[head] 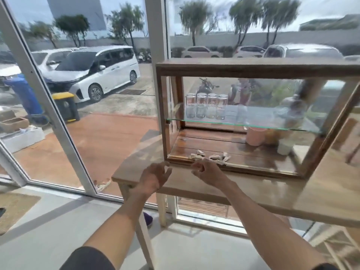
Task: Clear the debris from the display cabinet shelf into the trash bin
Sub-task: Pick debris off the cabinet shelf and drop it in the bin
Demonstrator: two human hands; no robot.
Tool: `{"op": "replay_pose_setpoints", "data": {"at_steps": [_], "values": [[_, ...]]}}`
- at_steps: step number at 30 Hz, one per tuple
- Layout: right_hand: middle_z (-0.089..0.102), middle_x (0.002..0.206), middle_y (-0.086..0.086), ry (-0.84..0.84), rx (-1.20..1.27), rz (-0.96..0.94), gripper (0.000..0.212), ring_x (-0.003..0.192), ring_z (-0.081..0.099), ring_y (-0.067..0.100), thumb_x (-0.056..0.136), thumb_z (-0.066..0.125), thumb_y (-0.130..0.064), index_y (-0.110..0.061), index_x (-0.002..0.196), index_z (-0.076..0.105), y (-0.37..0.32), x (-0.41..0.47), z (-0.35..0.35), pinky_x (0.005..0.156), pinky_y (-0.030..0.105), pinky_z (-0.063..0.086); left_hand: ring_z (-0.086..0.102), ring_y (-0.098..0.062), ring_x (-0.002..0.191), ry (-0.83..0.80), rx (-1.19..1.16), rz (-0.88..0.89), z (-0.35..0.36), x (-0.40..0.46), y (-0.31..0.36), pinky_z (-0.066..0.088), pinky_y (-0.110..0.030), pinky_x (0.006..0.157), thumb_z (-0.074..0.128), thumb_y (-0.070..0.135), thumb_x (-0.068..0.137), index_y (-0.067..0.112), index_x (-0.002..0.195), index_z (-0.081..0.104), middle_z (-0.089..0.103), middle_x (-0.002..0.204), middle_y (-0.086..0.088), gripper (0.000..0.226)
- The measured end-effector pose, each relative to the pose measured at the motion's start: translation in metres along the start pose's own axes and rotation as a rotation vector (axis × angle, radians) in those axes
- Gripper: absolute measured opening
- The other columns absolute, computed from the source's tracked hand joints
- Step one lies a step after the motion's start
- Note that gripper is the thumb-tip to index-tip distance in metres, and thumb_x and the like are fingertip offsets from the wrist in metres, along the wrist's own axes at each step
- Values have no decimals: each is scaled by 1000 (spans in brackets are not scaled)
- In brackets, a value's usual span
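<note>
A wooden display cabinet [253, 68] with glass sides stands on a wooden table [321, 191]. Several small pale scraps of debris [209, 157] lie near the front edge of its bottom wooden shelf [214, 145]. My left hand [154, 177] hovers just in front of the cabinet's lower left corner, fingers apart and empty. My right hand [206, 173] is at the cabinet's front edge, right below the debris, fingers loosely curled; nothing shows in it. No trash bin for the task is visible indoors.
A glass shelf [253, 124] carries several upturned drinking glasses [206, 106] and a glass jar [292, 112]. A pink cup [255, 136] and a white cup [284, 148] stand on the bottom shelf at right. Large windows [87, 94] face a car park.
</note>
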State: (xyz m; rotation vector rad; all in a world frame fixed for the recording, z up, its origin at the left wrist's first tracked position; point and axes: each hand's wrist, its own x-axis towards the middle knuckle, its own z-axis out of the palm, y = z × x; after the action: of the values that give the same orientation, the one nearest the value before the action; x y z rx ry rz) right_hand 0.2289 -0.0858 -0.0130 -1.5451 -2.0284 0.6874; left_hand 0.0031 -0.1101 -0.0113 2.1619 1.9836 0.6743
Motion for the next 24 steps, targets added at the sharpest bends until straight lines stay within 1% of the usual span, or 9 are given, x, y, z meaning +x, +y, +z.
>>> {"op": "replay_pose_setpoints", "data": {"at_steps": [1,4,8,10,13,15,18,21,24], "values": [[45,68,-20,17,-9,23,23,62,45,-1,89,71,-24,-20,111,72,7,-1,-6,68,18,36,68,-25,92,-24,-13,8,4,6,7,48,-34,77,48,44,95,28,116,63,74,93,-4,31],[45,67,-18,66,-24,90,26,67,48,6,87,70,-28,-26,113,70,24,1,-17,75,23,37,68,-27,94,-65,-58,80,16,23,19,51,-37,81,51,43,94,26,112,66,74,97,-4,29],[53,72,-13,129,-52,170,28,76,56,15,86,70,-33,-32,114,68,35,7,-23,77,29,45,67,-27,92,-60,-90,165,28,44,27,50,-36,75,53,47,92,25,106,66,74,94,-3,30],[62,81,-5,149,-85,206,35,89,64,23,86,69,-37,-33,120,65,38,12,-26,84,35,52,67,-28,89,-62,-103,195,32,57,31,51,-37,73,55,47,91,24,111,65,73,91,-4,32],[70,103,7,152,-147,246,41,102,66,30,88,66,-40,-35,129,60,39,19,-28,88,41,54,67,-28,89,-60,-98,226,37,76,37,51,-38,73,61,44,89,23,118,64,72,84,-4,36],[70,110,9,153,-178,265,43,105,66,31,89,65,-41,-33,131,59,40,23,-28,89,40,53,66,-30,91,-69,-87,249,44,87,39,51,-39,75,62,42,89,25,119,62,72,88,-5,35],[71,110,8,158,-190,284,44,105,67,30,87,65,-48,-32,128,62,45,28,-25,90,40,54,66,-31,94,-127,-41,282,55,98,41,52,-40,78,61,44,90,26,122,60,72,97,-9,37],[71,115,2,159,-188,292,41,108,67,26,85,69,-51,-32,121,68,46,33,-24,90,37,52,65,-30,99,-174,-22,295,62,108,41,51,-38,81,63,45,88,26,120,62,72,105,-9,37],[72,115,-4,178,-200,281,37,108,67,22,84,71,-52,-31,115,72,47,38,-25,88,34,50,66,-28,96,-149,-8,315,67,116,39,51,-37,81,66,48,84,27,117,63,73,102,-6,40]]}}
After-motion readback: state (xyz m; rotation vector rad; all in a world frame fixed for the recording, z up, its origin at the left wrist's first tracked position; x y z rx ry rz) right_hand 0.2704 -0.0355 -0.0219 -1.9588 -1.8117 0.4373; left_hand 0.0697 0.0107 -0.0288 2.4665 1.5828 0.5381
